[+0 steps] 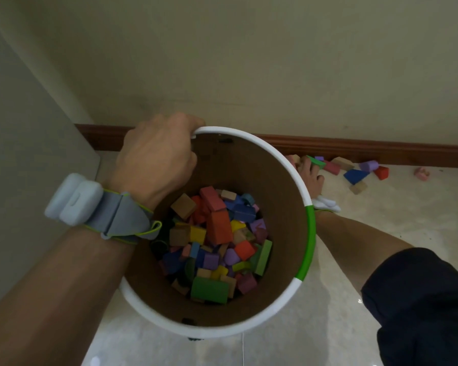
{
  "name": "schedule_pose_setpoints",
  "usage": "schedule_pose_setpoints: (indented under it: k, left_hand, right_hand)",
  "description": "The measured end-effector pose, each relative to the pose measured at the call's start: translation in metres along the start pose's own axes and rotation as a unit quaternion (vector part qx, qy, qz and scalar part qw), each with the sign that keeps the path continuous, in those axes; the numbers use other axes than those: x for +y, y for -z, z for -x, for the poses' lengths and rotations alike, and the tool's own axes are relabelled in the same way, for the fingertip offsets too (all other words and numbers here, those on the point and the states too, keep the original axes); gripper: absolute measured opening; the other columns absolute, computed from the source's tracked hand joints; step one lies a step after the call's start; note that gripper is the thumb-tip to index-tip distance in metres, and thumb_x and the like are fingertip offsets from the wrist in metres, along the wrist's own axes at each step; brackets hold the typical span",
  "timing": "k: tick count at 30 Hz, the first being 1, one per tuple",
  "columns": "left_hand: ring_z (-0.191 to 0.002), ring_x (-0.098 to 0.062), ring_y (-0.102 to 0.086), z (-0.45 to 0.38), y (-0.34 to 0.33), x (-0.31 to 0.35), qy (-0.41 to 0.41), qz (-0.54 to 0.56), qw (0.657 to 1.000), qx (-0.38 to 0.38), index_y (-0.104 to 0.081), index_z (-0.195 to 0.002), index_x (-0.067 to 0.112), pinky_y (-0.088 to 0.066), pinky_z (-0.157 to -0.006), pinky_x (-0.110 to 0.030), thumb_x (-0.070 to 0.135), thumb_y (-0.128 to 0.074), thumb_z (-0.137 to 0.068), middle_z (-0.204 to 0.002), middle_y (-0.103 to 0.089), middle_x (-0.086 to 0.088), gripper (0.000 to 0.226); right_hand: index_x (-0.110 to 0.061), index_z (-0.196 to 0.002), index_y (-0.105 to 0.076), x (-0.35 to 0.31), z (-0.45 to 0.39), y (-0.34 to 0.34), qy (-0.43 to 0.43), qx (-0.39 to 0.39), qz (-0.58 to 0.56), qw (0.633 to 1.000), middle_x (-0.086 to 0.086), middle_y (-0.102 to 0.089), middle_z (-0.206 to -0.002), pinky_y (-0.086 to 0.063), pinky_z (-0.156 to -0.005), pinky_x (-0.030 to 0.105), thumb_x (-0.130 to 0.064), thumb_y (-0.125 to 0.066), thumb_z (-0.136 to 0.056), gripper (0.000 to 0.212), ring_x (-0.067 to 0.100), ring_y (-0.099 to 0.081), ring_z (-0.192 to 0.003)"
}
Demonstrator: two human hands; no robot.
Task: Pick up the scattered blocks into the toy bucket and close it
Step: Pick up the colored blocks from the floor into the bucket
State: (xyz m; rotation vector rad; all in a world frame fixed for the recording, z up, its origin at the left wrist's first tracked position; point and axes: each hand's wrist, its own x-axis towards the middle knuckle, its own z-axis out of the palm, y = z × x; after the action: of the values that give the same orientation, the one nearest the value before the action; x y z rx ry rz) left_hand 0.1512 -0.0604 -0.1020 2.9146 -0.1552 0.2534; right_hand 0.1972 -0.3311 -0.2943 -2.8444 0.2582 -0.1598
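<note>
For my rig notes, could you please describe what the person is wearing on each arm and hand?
The left hand is bare; its wrist carries a grey strap with lime edging and a pale blue-grey two-part module. The right hand is bare too, with a white band at the wrist and a pushed-up dark navy sleeve.

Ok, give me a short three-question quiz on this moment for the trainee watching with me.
1. True or false: the left hand grips the rim of the toy bucket.
2. What does the right hand hold? A) a green block B) a lid C) nothing
3. Fill in: loose blocks, among them the blue block and the red block, lie on the floor along the ____.

Key: 1 true. 2 A, the green block sits at its fingers. 3 baseboard.
</note>
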Motion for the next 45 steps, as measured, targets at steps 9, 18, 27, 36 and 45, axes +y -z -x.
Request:
schedule_pose_setpoints:
  k: [9, 18, 27, 36, 45]
  left_hand:
    - [-0.098, -0.041, -0.053, 0.000, 0.000, -0.001, 0.002, 0.004, 1.000, -0.006, -0.058, -0.116, 0.033, -0.034, -0.069, -0.037, 0.018, -0.055, -0.077, -0.105, -0.061, -0.012, 0.041]
    - [-0.096, -0.040, -0.053, 0.002, -0.002, -0.001, 0.002, -0.001, 1.000, -0.004, -0.057, -0.115, 0.035, -0.032, -0.068, -0.036, 0.021, -0.053, -0.076, -0.100, -0.059, -0.012, 0.041]
    - [-0.093, -0.040, -0.055, 0.004, 0.000, 0.001, 0.013, -0.007, 1.000, 0.002, -0.059, -0.112, 0.032, -0.030, -0.066, -0.035, 0.019, -0.053, -0.075, -0.099, -0.062, -0.013, 0.040]
    - [-0.102, -0.039, -0.055, 0.009, 0.003, 0.003, 0.040, -0.002, 0.999, -0.013, -0.056, -0.120, 0.032, -0.042, -0.077, -0.040, 0.021, -0.053, -0.081, -0.111, -0.062, -0.013, 0.041]
    - [-0.099, -0.041, -0.056, 0.019, 0.005, 0.007, 0.078, -0.013, 0.997, -0.010, -0.057, -0.123, 0.033, -0.041, -0.076, -0.041, 0.021, -0.055, -0.080, -0.111, -0.062, -0.015, 0.044]
  right_hand:
    - [-0.024, -0.120, -0.047, -0.008, 0.007, 0.017, 0.013, -0.025, -0.018, 0.999, 0.029, -0.051, -0.122, -0.044, -0.082, 0.056, -0.057, -0.016, -0.074, 0.065, 0.048, -0.050, -0.108]
    - [-0.015, -0.127, -0.042, -0.010, 0.027, 0.017, -0.024, -0.056, -0.027, 0.998, 0.036, -0.050, -0.122, -0.044, -0.085, 0.065, -0.046, -0.023, -0.083, 0.058, 0.054, -0.050, -0.105]
    - [-0.026, -0.098, -0.027, -0.004, 0.046, 0.021, 0.006, -0.016, -0.065, 0.998, 0.034, -0.055, -0.091, -0.049, -0.055, 0.066, -0.036, -0.031, -0.082, 0.019, 0.054, -0.056, -0.070]
    - [-0.034, -0.116, -0.032, 0.046, 0.054, 0.012, 0.070, -0.084, 0.047, 0.993, 0.011, -0.034, -0.116, -0.040, -0.064, 0.042, -0.040, -0.046, -0.095, 0.025, 0.036, -0.039, -0.099]
    - [-0.030, -0.126, -0.054, 0.062, 0.062, 0.035, -0.006, -0.100, -0.082, 0.992, 0.001, -0.030, -0.109, -0.033, -0.081, 0.036, -0.045, -0.043, -0.103, 0.029, 0.027, -0.035, -0.093]
